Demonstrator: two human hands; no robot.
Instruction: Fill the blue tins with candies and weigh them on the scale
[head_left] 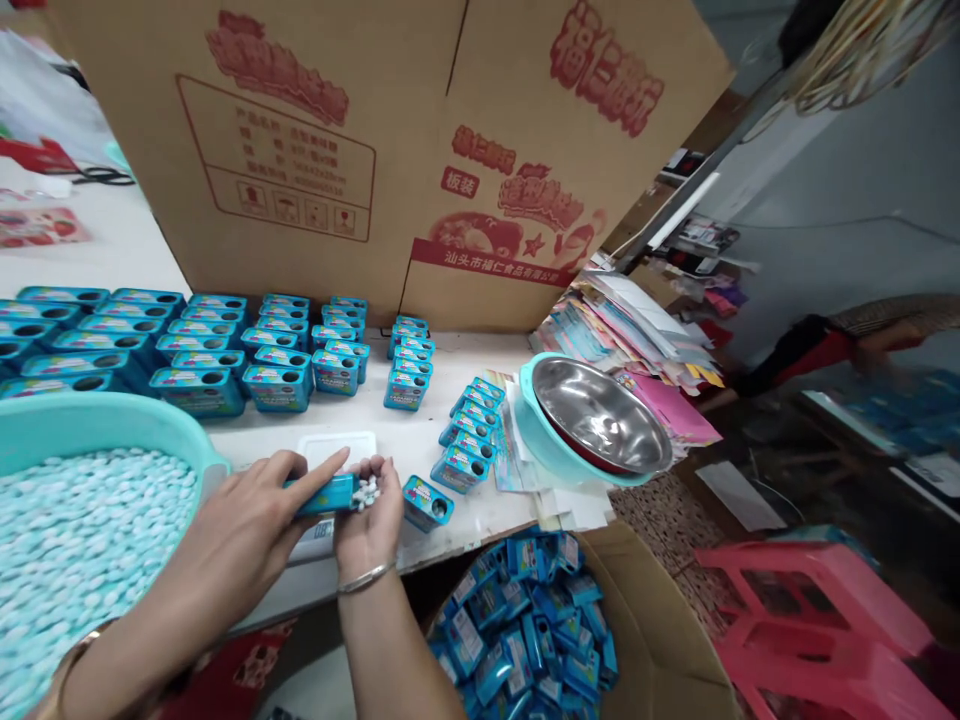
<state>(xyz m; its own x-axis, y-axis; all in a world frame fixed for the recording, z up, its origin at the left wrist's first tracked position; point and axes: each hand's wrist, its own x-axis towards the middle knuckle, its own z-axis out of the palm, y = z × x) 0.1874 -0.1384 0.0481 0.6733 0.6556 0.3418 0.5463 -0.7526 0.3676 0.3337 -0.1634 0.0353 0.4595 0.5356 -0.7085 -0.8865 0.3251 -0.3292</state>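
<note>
My left hand [262, 505] is wrapped round a blue tin [334, 494], which lies on its side with its end towards my other palm. Small white and pale blue candies [366, 493] rest in my cupped right hand [373, 520], its fingers curled up around them. Below both hands is a white scale [315, 540], its display partly covered. One blue tin [427, 502] with an open hole stands just right of my right hand. A turquoise basin [202, 450] full of pale candies is at the left.
Rows of blue tins [277, 385] line the table, backed by a large cardboard box [300, 150]. Metal bowl [600, 415] and papers lie right. Below, a carton [652, 620] holds many tins, beside a red stool [825, 610]. A person [862, 335] is at far right.
</note>
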